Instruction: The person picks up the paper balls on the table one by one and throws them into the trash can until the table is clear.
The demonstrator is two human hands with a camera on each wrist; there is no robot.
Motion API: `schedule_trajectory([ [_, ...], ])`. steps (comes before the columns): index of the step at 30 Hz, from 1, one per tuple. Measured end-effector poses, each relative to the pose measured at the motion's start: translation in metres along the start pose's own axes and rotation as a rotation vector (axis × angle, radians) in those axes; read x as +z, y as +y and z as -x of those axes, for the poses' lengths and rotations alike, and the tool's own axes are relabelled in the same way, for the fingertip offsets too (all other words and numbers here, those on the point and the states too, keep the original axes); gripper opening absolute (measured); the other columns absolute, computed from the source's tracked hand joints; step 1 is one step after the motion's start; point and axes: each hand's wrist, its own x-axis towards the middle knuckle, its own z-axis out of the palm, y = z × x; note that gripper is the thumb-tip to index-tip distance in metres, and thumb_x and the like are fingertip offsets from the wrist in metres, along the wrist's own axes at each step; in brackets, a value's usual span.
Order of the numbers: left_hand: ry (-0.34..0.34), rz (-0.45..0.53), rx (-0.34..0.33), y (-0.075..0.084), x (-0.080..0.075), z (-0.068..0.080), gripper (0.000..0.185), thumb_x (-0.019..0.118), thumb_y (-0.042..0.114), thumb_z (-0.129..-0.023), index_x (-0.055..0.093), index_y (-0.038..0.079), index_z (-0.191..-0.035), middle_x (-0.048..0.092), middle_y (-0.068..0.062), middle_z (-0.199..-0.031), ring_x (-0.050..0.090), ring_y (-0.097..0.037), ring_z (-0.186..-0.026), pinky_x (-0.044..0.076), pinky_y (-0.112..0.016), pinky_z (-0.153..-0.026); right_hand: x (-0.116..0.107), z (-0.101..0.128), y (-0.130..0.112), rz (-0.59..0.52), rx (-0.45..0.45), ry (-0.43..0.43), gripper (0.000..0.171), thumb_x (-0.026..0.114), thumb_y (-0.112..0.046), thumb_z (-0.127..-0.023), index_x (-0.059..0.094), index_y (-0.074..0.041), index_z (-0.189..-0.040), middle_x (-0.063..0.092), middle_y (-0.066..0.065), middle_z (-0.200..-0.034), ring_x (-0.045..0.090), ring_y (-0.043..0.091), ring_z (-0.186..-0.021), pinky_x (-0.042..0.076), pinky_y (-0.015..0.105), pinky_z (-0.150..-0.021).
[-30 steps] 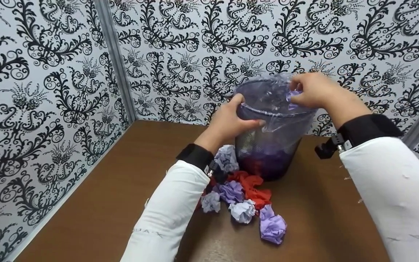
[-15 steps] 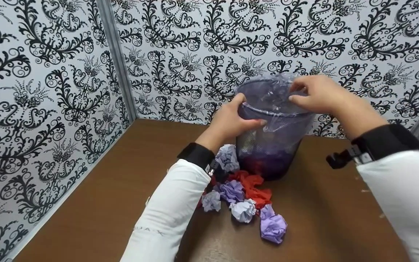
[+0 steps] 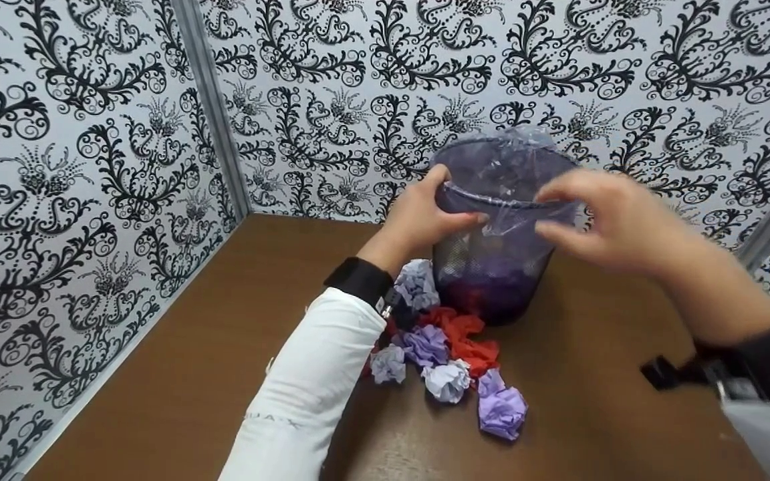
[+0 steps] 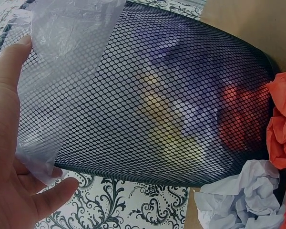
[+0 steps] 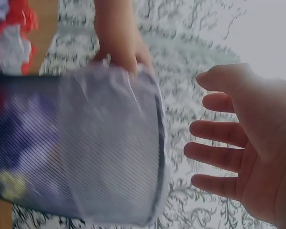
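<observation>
A dark mesh wastebasket (image 3: 458,257) is lined with a thin clear plastic bag (image 4: 76,38) folded over its rim. Through the mesh in the left wrist view, purple, yellow, white and red crumpled paper shows toward the bottom. My left hand (image 3: 415,217) grips the rim on its left side, thumb over the outside of the bag and some fingers hidden. My right hand (image 3: 615,220) is just to the right of the rim, thumb and fingers apart. In the right wrist view the same right hand (image 5: 257,148) has spread fingers and holds nothing.
On the brown table (image 3: 278,287) in front of the basket lie crumpled papers: a lilac ball (image 3: 502,411), a white ball (image 3: 448,382), red paper (image 3: 475,351) and several others. Patterned walls (image 3: 331,120) stand behind and to the left.
My right hand has drawn out of the basket's mouth and moved down and to the right. The purple paper it held is gone from its fingers. My left hand stays on the rim.
</observation>
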Motion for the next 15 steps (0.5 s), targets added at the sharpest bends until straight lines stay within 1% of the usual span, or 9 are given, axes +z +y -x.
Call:
schedule_trajectory([
  [3, 0.001, -0.002, 0.007, 0.000, 0.000, -0.001, 0.077, 0.079, 0.075, -0.051, 0.049, 0.030, -0.105, 0.064, 0.006, -0.091, 0.062, -0.014, -0.082, 0.051, -0.032, -0.070, 0.015, 0.018, -0.012, -0.022, -0.073, 0.003, 0.034, 0.079, -0.028, -0.081, 0.067, -0.014, -0.109, 0.066, -0.004, -0.108, 0.061, 0.012, -0.100, 0.052, 0.038, -0.087],
  [6, -0.001, 0.006, 0.010, 0.000, 0.000, -0.001, 0.077, 0.079, 0.075, -0.051, 0.049, 0.030, -0.106, 0.065, 0.006, -0.090, 0.063, -0.014, -0.082, 0.051, -0.031, -0.070, 0.037, 0.036, -0.020, -0.058, -0.099, -0.051, 0.034, 0.081, -0.033, -0.079, 0.067, -0.023, -0.107, 0.065, -0.011, -0.108, 0.060, 0.008, -0.101, 0.052, 0.036, -0.088],
  [8, -0.003, 0.014, 0.010, 0.000, 0.000, -0.001, 0.077, 0.079, 0.075, -0.050, 0.049, 0.030, -0.105, 0.065, 0.006, -0.090, 0.063, -0.014, -0.081, 0.051, -0.031, -0.069, 0.054, 0.047, -0.024, -0.076, -0.084, -0.124, 0.036, 0.081, -0.037, -0.077, 0.065, -0.028, -0.109, 0.063, -0.015, -0.111, 0.060, 0.006, -0.102, 0.052, 0.035, -0.089],
  [11, 0.006, 0.011, 0.020, -0.001, 0.001, -0.001, 0.076, 0.079, 0.076, -0.051, 0.048, 0.029, -0.103, 0.065, 0.006, -0.089, 0.062, -0.014, -0.081, 0.050, -0.031, -0.068, 0.079, 0.064, -0.029, -0.086, -0.037, -0.257, 0.042, 0.080, -0.043, -0.076, 0.064, -0.032, -0.114, 0.060, -0.018, -0.117, 0.057, 0.005, -0.108, 0.051, 0.037, -0.093],
  [13, 0.014, 0.008, 0.029, -0.002, 0.002, 0.000, 0.075, 0.079, 0.075, -0.052, 0.048, 0.029, -0.102, 0.065, 0.006, -0.089, 0.062, -0.014, -0.081, 0.050, -0.031, -0.068, 0.094, 0.073, -0.031, -0.089, -0.010, -0.340, 0.048, 0.079, -0.045, -0.075, 0.063, -0.031, -0.118, 0.058, -0.018, -0.119, 0.057, 0.005, -0.109, 0.050, 0.036, -0.094],
  [15, 0.017, 0.007, 0.034, -0.002, 0.002, 0.000, 0.075, 0.079, 0.075, -0.052, 0.048, 0.028, -0.101, 0.065, 0.006, -0.088, 0.061, -0.015, -0.081, 0.049, -0.031, -0.068, 0.106, 0.082, -0.033, -0.103, 0.005, -0.395, 0.052, 0.080, -0.046, -0.074, 0.063, -0.028, -0.120, 0.058, -0.017, -0.119, 0.057, 0.005, -0.108, 0.051, 0.036, -0.093],
])
